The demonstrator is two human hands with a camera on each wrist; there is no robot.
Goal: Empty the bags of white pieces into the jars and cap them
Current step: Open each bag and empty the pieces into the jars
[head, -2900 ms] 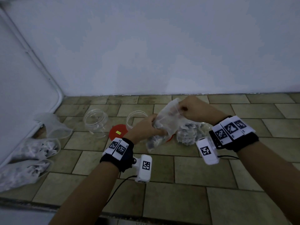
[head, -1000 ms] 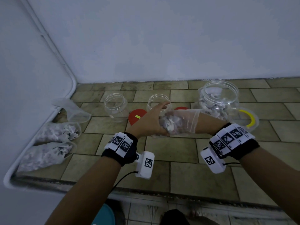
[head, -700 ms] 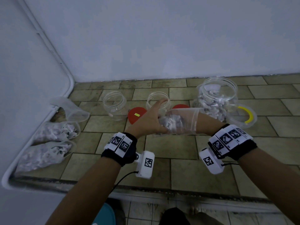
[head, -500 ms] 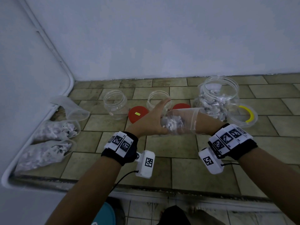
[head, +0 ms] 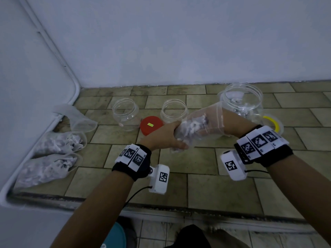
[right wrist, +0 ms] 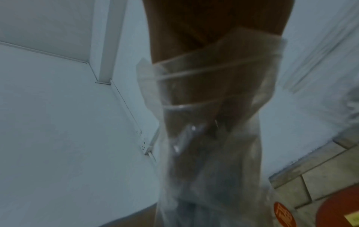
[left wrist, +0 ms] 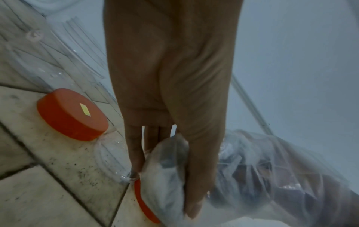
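The left hand [head: 165, 136] has its fingers and thumb curled round the closed bottom end of a clear plastic bag [head: 200, 126], squeezing the clump of white pieces [head: 192, 125] there. The right hand [head: 208, 122] is pushed inside the same bag, the plastic sleeving it nearly to the wrist; its fingers seem to reach toward the pieces, but through the crumpled film I cannot tell whether they are spread or closed on anything.

Take the big jar [head: 241, 102] as the marker. It stands open and partly filled with white pieces, just behind the right forearm, and the bag is held low in front of it and to its left. A lid with a yellow rim [head: 273, 120] lies beside it on the right. To its left stand two small empty jars [head: 173, 110] [head: 126, 113] with a red lid [head: 151, 125] between them (a second red lid sits under the bag, in the left wrist view). Far left lie two full bags [head: 59, 143] [head: 46, 167] and one emptied bag [head: 80, 118].

I'd say this bag is being cleared of its last pieces. Next its contents must reach the big jar's mouth, so the right hand needs to come out with a handful, or the bag be upended over the rim.
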